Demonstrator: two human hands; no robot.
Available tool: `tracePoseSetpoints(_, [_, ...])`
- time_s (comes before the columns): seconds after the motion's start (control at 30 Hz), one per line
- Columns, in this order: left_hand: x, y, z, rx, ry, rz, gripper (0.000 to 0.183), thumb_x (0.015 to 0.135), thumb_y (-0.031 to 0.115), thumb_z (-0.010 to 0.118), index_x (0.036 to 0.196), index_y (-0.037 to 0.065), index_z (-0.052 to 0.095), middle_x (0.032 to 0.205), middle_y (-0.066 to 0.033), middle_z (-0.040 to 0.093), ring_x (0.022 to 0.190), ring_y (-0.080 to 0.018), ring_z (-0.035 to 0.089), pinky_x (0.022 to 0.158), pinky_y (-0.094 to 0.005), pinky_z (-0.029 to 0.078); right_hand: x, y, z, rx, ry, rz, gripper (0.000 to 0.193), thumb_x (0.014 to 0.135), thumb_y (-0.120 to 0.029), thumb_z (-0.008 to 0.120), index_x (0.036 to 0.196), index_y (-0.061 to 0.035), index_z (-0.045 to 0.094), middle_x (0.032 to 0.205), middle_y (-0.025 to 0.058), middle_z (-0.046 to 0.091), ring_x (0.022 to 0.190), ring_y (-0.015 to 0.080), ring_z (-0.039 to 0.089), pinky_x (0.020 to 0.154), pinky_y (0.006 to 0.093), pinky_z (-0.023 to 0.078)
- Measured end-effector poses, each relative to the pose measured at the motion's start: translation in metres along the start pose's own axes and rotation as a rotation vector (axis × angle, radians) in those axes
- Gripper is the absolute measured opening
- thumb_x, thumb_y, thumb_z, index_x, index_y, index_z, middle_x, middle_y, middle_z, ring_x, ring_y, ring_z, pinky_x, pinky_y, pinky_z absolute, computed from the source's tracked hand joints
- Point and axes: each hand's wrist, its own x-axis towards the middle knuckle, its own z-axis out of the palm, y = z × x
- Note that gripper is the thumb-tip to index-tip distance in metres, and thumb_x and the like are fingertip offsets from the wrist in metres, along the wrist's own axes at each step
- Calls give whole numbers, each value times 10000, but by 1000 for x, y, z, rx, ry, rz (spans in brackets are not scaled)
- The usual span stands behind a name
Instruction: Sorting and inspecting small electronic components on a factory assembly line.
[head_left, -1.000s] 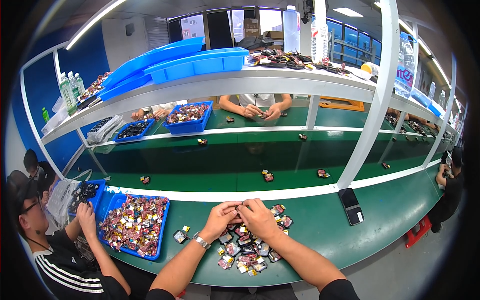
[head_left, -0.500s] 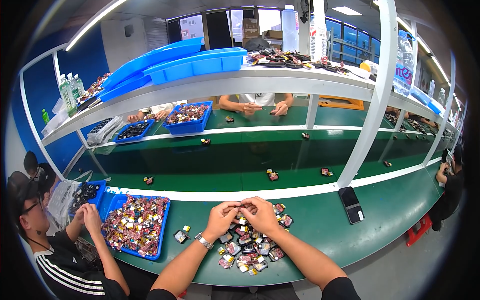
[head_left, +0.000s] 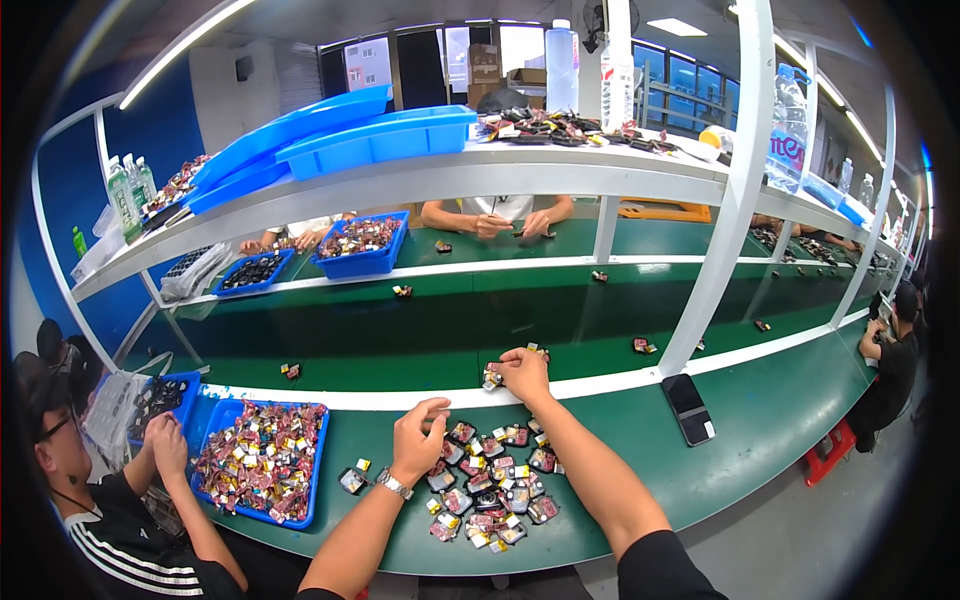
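Module was pinched in fingertips of right hand, at white rail bordering green belt; contact with rail could not be told. Nothing was seen held in left hand, thumb and fingers parted, beside pile of similar pieces. Risks, as judged: module could be dropped if snagged on rail; neighbouring piece could be knocked by fingers; pile could be scattered by lowered right forearm.
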Motion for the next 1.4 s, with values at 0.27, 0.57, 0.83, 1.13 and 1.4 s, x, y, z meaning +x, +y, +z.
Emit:
tracePoseSetpoints(0.27, [-6,5,-14,115,69,62,203,876,-19,576,1036,-3,700,998,-128,726,889,-201,721,737,-301,576,-2,-18,-21,-594,323,-274,454,746,-205,797,1116,-9,620,1061,179,633,1019,354,596,857,437,506])
tracePoseSetpoints(0.57, [-3,2,-7,112,34,114,185,901,41,587,1048,4,694,954,-140,727,824,-203,712,689,-306,577,2,21,-58,-177,52,-104,555,668,-159,845,1144,-14,599,1003,106,679,945,247,652,858,371,505])
tracePoseSetpoints(0.83, [0,7,-7,-701,-500,-450,423,1058,295,443,1317,-24,544,1036,-87,661,805,-125,648,692,-253,554,-108,-78,-63,-68,-512,-616,707,676,-129,845,1319,-72,555,1238,114,615,1158,284,564,994,387,458])
tracePoseSetpoints(1.13, [-2,20,-8,-741,-374,-530,376,1031,116,463,1392,9,469,1233,-105,603,1073,-169,628,942,-345,553,-133,-73,-34,-90,-166,-587,406,752,-123,787,1116,-41,628,1069,119,609,990,283,611,779,368,525])
tracePoseSetpoints(1.4, [-5,13,0,-874,-371,-535,291,1019,66,471,1305,23,496,1251,-115,579,1112,-188,617,957,-350,559,-127,-68,-31,-286,-55,-778,246,782,-105,709,1024,-78,669,985,62,609,879,255,629,718,371,539])
